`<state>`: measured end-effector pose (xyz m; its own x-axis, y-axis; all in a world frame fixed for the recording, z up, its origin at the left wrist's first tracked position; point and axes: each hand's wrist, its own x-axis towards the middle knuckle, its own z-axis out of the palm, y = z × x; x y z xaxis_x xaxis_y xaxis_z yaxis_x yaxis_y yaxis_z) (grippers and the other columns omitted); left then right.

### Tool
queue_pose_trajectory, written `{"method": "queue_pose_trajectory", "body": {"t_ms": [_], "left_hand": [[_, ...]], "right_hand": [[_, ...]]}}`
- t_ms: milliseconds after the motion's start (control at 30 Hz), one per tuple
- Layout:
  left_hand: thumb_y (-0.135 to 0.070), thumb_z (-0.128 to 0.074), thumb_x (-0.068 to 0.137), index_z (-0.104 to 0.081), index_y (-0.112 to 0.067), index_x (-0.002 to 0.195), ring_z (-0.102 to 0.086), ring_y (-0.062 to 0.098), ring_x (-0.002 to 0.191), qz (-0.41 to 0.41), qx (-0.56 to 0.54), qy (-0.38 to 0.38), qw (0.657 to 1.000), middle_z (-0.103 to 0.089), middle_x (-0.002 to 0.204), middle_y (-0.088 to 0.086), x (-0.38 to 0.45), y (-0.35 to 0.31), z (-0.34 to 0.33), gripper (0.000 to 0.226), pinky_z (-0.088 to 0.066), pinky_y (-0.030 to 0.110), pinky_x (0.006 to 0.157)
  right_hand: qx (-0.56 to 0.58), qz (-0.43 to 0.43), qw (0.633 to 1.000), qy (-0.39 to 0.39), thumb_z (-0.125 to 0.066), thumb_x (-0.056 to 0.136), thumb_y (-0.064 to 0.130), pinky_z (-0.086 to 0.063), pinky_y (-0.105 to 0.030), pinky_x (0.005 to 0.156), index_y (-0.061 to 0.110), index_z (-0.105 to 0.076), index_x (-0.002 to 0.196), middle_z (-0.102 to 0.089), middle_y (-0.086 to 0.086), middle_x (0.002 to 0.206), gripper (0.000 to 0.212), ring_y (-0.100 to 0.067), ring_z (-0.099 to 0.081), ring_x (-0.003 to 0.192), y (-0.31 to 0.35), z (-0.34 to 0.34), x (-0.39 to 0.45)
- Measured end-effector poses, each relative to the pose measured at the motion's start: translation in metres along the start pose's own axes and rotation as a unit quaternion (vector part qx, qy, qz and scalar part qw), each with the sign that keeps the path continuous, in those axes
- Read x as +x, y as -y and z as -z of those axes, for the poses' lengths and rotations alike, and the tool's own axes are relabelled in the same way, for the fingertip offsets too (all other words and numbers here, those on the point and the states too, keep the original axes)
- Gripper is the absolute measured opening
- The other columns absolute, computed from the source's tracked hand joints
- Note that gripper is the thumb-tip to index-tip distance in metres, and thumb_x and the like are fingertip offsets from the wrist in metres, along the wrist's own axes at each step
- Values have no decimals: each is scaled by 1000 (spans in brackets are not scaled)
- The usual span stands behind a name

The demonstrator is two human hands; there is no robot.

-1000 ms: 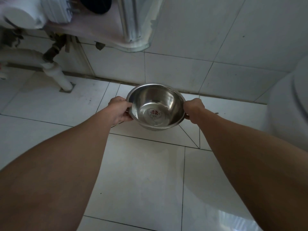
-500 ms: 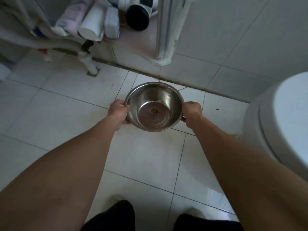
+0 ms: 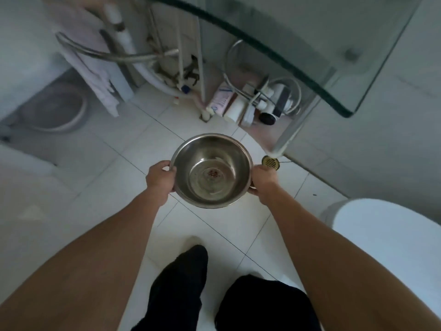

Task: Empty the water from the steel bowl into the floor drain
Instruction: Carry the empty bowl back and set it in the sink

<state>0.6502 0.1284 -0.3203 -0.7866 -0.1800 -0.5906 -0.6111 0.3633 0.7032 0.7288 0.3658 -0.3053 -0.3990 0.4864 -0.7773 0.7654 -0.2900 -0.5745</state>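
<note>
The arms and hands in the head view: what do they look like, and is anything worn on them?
Both arms are bare, with no sleeve in view. The left hand and the right hand have no glove, and no watch, bracelet or ring shows. The fingers are mostly hidden, so small details cannot be told.

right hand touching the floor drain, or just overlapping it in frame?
Cannot tell. In the head view the right hand, gripping the steel bowl rim, overlaps the floor drain edge; one view gives no depth.
</note>
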Motion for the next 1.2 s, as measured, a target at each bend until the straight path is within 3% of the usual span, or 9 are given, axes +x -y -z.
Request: {"method": "queue_pose_trajectory", "body": {"t_ms": [100, 233, 333, 467, 600, 700, 800, 967, 1200], "left_hand": [[-12, -60, 98, -65, -14, 125, -66, 24, 76, -3, -8, -48, 999, -67, 110, 13, -38, -38, 69, 28, -61, 39, 70], [-15, -61, 96, -67, -15, 125, -66, 31, 95, -3, -4, -129, 992, -66, 123, 13, -91, -89, 167, 29, -61, 43, 81], [-15, -64, 93, -70, -14, 120, -67, 31, 96, -1, -9, -175, 985, -70, 118, 12, -121, -123, 228, 28, -59, 47, 89], [-12, -64, 90, -74, -12, 104, -69, 31, 84, -24, -17, -184, 982, -73, 93, 9, -149, -169, 296, 17, -61, 48, 81], [-9, -64, 90, -75, -12, 106, -67, 24, 69, -62, -45, -187, 979, -70, 83, 5, -157, -225, 355, 19, -62, 39, 69], [-6, -62, 91, -75, -14, 103, -70, 27, 73, -91, -84, -164, 979, -71, 82, 4, -150, -260, 383, 20, -62, 37, 65], [-1, -58, 90, -71, -19, 80, -68, 24, 67, -105, -95, -130, 981, -70, 76, 3, -136, -288, 399, 25, -60, 32, 59], [6, -58, 86, -67, -27, 78, -68, 24, 67, -113, -102, -97, 984, -70, 81, 6, -108, -334, 414, 35, -56, 24, 47], [6, -58, 88, -68, -19, 87, -67, 18, 65, -125, -72, -81, 986, -69, 81, 6, -45, -392, 411, 27, -53, 19, 41]], "right_hand": [[-28, 16, 999, 36, -46, 94, 2, -59, -32, 60, 11, -66, 92, -70, -14, 97, 22, -25, -67, 82, 44, -19, -70], [-73, 47, 994, 71, -41, 92, 4, -55, -29, 56, 8, -68, 104, -71, -22, 112, 30, -28, -65, 82, 98, -50, -170], [-82, 71, 989, 101, -45, 90, 6, -58, -32, 61, 10, -68, 109, -69, -22, 118, 30, -29, -66, 84, 138, -69, -230], [-97, 104, 981, 136, -52, 93, 5, -57, -30, 55, 11, -67, 109, -69, -22, 118, 22, -28, -67, 84, 199, -92, -293], [-110, 160, 970, 144, -56, 92, 5, -51, -22, 44, 6, -70, 106, -71, -21, 104, 20, -25, -65, 77, 267, -117, -345], [-103, 193, 967, 134, -55, 92, 5, -54, -30, 55, 11, -69, 92, -65, -12, 83, 15, -22, -58, 65, 306, -136, -364], [-97, 210, 967, 111, -58, 91, 6, -59, -39, 65, 10, -69, 89, -63, -9, 72, 12, -21, -58, 60, 333, -147, -369], [-64, 214, 969, 105, -59, 90, 6, -54, -31, 50, 15, -64, 79, -63, -8, 69, 15, -19, -60, 55, 375, -163, -364], [-17, 184, 977, 109, -63, 88, 4, -53, -29, 52, 13, -64, 77, -62, -8, 66, 14, -18, -59, 55, 430, -193, -313]]}}
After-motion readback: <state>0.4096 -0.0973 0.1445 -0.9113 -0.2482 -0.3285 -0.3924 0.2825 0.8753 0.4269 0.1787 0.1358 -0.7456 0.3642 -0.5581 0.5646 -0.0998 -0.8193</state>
